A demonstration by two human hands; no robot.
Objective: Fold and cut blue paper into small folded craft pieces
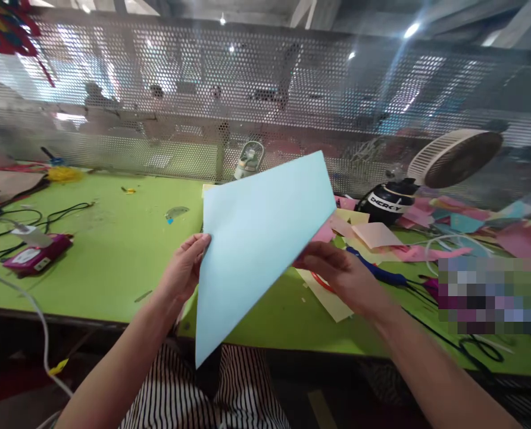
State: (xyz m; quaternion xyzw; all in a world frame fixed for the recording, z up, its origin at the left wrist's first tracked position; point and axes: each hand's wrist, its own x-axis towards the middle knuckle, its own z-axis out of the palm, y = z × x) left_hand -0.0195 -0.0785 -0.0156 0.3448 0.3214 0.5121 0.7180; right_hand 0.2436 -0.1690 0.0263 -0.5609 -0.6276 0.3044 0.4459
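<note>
Grn table (113, 238); L fingers (197, 243), R fingers (325, 255) hold sheet (261, 238).

Left grip (184, 268) pinched, right grip (337, 269) seemingly pinched too

Pale-blue four-cornered paper sheet (256, 238)
It is held flat and tilted above the near side of the green tabletop (113, 238).

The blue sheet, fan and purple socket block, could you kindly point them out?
Blue sheet (261, 232), head view: broad face.
Fan (455, 159), head view: round head.
Purple socket block (35, 258), head view: its body.
</note>
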